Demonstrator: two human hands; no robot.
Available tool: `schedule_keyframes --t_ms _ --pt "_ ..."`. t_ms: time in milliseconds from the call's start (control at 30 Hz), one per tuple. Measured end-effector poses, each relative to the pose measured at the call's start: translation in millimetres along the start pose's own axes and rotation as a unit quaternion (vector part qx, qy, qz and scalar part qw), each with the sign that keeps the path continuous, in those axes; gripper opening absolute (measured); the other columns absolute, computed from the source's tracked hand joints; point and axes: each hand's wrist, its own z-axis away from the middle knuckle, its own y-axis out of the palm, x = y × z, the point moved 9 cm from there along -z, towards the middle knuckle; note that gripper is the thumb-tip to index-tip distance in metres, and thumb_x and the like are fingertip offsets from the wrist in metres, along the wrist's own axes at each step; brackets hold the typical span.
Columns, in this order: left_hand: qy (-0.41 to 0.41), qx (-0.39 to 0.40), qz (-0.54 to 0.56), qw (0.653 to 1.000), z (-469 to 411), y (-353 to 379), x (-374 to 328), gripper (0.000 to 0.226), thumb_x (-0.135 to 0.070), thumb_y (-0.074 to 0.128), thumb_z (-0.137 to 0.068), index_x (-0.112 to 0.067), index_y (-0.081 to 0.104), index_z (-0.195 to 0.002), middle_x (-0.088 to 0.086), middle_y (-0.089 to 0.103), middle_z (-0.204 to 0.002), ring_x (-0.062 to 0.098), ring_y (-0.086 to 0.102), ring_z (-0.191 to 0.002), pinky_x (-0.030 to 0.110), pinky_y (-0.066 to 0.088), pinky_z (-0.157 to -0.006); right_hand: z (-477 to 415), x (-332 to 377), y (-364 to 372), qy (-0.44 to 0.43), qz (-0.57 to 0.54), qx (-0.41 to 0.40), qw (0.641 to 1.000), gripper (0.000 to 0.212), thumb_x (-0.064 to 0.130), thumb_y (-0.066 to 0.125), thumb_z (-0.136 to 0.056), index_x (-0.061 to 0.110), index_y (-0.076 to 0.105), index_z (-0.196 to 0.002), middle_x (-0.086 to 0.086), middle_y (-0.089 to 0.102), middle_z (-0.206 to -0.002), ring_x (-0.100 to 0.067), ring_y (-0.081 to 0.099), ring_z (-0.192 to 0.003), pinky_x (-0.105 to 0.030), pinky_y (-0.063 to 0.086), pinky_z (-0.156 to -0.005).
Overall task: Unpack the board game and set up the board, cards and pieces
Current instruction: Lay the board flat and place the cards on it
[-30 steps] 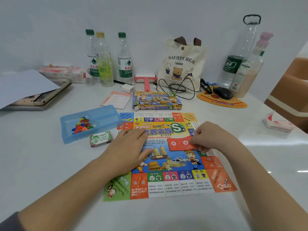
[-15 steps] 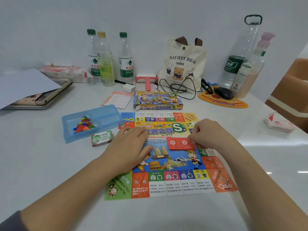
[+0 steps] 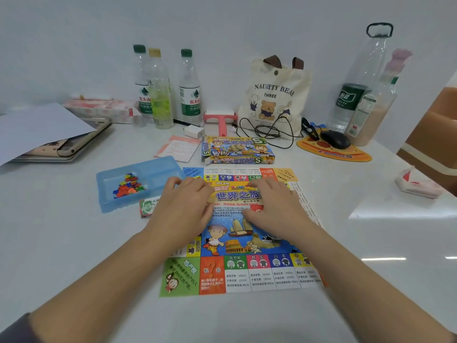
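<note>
Pressing both of your hands flat on the unfolded game board (image 3: 237, 243) at the desk's (image 3: 74, 256) centre.

Your left hand (image 3: 184, 209) lay palm down, fingers spread loosely, on the board's 10 o'clock part, holding nothing that showed. Your right hand (image 3: 274, 209) lay beside it toward 1 o'clock, fingers extended over a red card (image 3: 257, 208); only a sliver of the card showed, so you could not tell whether the fingers pinched it or just covered it. At 10 o'clock from the board, just beside it, sat the blue tray (image 3: 153, 169) with coloured pieces (image 3: 128, 185) in its left compartment. A green card pack (image 3: 148, 206) lay against the tray's near edge. At 12 o'clock, the game box (image 3: 237, 151) lay just beyond the board.
</note>
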Motion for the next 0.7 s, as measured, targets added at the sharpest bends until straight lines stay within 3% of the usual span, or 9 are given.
schedule_keyframes --t_ms 200,467,600,700 --pt "0.02 0.012 -0.037 0.999 0 6 -1 0.017 -0.03 0.063 -0.082 -0.021 0.067 -0.096 -0.005 0.067 -0.098 0.017 0.062 -0.091 0.035 0.024 -0.085 -1 -4 1 0.007 -0.005 0.005 1.0 0.062 0.042 0.058 -0.081 0.032 0.035 -0.138 0.006 0.039 -0.143 -0.019 0.034 -0.132 -0.045 0.029 -0.106" --pt "0.037 0.019 -0.059 0.997 1 16 -1 0.007 -0.028 0.064 -0.082 -0.022 0.069 -0.082 -0.009 0.065 -0.079 0.016 0.063 -0.077 0.037 0.025 -0.085 2 -4 1 0.01 -0.021 0.019 1.0 0.058 0.036 0.056 -0.084 0.03 0.036 -0.138 0.005 0.043 -0.141 -0.018 0.038 -0.13 -0.046 0.028 -0.107" --pt "0.041 0.026 -0.052 0.997 2 19 3 0.009 -0.028 0.062 -0.083 -0.023 0.069 -0.085 -0.01 0.065 -0.083 0.015 0.063 -0.079 0.039 0.023 -0.087 3 -2 1 0.006 -0.014 0.013 1.0 0.056 0.039 0.054 -0.086 0.03 0.037 -0.138 0.005 0.044 -0.141 -0.018 0.038 -0.13 -0.044 0.029 -0.107" --pt "0.028 0.005 -0.028 0.999 -2 5 11 0.018 -0.031 0.059 -0.087 -0.024 0.067 -0.1 -0.009 0.066 -0.102 0.014 0.061 -0.097 0.041 0.024 -0.095 4 -1 2 0.004 -0.01 0.005 1.0 0.053 0.049 0.049 -0.09 0.03 0.037 -0.139 0.006 0.043 -0.142 -0.018 0.036 -0.132 -0.044 0.028 -0.107"
